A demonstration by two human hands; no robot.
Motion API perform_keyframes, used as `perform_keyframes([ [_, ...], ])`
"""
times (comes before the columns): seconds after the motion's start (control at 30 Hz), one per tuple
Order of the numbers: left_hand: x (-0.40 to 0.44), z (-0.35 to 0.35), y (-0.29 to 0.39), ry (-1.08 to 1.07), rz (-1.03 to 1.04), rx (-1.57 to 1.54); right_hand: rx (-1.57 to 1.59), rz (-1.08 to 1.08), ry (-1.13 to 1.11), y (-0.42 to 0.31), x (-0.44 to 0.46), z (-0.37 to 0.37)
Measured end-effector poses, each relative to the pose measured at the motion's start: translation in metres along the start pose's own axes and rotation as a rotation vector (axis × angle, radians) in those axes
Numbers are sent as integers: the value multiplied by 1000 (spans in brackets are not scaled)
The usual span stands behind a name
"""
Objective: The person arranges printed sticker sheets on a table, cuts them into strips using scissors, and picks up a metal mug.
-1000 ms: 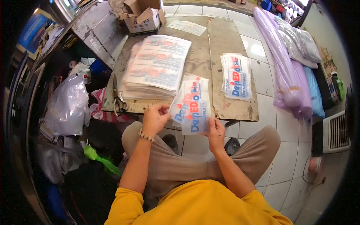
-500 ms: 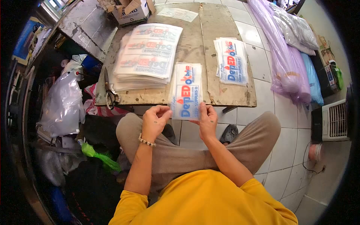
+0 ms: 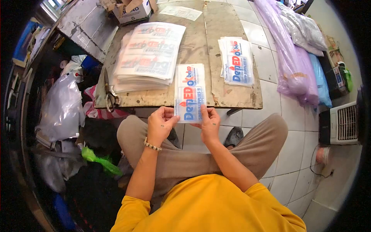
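White printed sheets point(image 3: 190, 92), fanned earlier, now nearly align.

Two tabletop stacks point(image 3: 148, 50) point(image 3: 236, 62), one scissors point(image 3: 108, 86), one bracelet point(image 3: 152, 145)

The person point(image 3: 205, 181) is wearing a plain yellow top point(image 3: 210, 208) with sleeves point(image 3: 132, 208) ending near the elbows, brownish-grey trousers point(image 3: 253, 143), dark grey footwear point(image 3: 234, 135) and a left-wrist bracelet point(image 3: 153, 145) of light and dark beads, while the left hand point(image 3: 160, 121) and right hand point(image 3: 210, 126) are each bearing a small green mark point(image 3: 213, 124).
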State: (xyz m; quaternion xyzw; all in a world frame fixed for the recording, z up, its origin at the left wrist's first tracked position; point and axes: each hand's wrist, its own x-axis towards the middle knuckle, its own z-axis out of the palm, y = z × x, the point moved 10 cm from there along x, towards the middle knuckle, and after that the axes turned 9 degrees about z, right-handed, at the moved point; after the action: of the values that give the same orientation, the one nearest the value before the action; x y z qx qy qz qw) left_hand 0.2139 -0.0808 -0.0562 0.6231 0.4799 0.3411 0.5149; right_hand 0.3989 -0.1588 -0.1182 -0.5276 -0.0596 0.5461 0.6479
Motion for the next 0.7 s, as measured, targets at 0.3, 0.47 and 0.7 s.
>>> perform_keyframes([
  [0.3, -1, 5, 7, -78, 5, -76, -155, -179, -72, -16, -4, 1],
  [0.47, -6, 15, 10, -158, -65, -114, -479, -272, -114, -71, -16, 16],
  [0.7, -7, 18, 14, -178, 4, 15, -779, -542, -65, -203, 21, 13],
])
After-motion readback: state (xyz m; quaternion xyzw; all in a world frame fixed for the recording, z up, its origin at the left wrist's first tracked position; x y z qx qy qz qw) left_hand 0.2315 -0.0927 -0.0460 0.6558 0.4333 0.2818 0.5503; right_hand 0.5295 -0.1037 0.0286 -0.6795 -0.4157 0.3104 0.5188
